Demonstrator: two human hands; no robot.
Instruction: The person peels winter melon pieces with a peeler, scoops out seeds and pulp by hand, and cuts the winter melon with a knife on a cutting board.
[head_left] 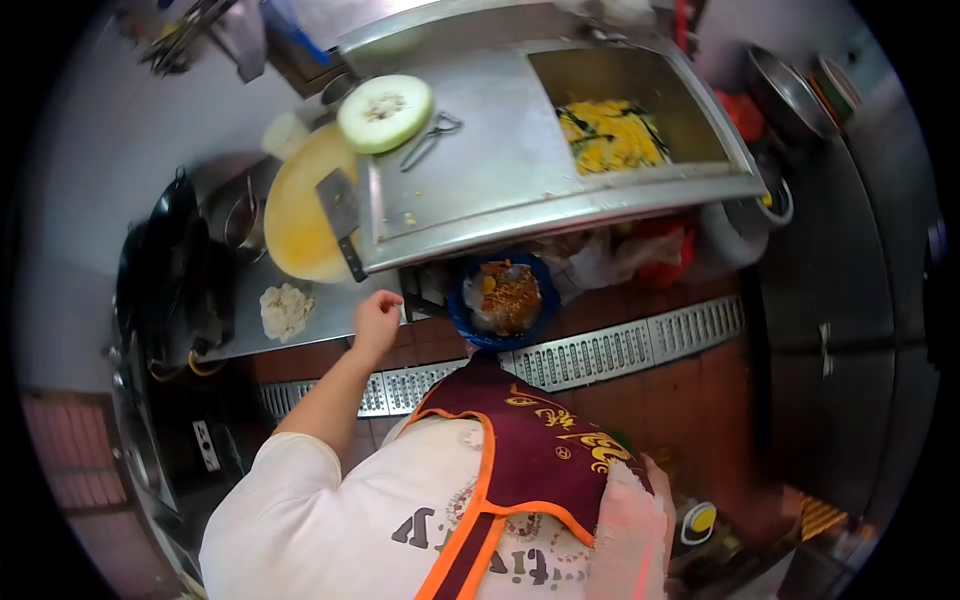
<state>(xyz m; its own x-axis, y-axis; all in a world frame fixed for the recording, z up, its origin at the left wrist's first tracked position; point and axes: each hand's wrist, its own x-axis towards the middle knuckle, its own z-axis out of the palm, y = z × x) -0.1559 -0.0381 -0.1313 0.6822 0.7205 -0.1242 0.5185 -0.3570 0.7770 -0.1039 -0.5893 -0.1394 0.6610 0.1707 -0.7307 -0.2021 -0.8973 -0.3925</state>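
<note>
My left hand (378, 318) is held out past my apron, its fingers curled in, and nothing shows in them. It hovers near the corner of the steel counter, just below the handle of a cleaver (341, 205). That cleaver lies across the edge of a round yellow-stained chopping board (305, 215). To the hand's left a pale lump of dough-like food (286, 311) rests on a lower steel surface. On the right, a strip of my arm appears beside a pinkish-white cloth (632, 525); my right hand itself is hidden.
A cut winter melon (386, 113) and a peeler (432, 140) lie on the steel counter (480, 150). Its sink basin holds yellow and dark green pieces (612, 137). Below stands a blue-lined waste bin (505, 300). A metal floor drain (585, 355) crosses the red tiles.
</note>
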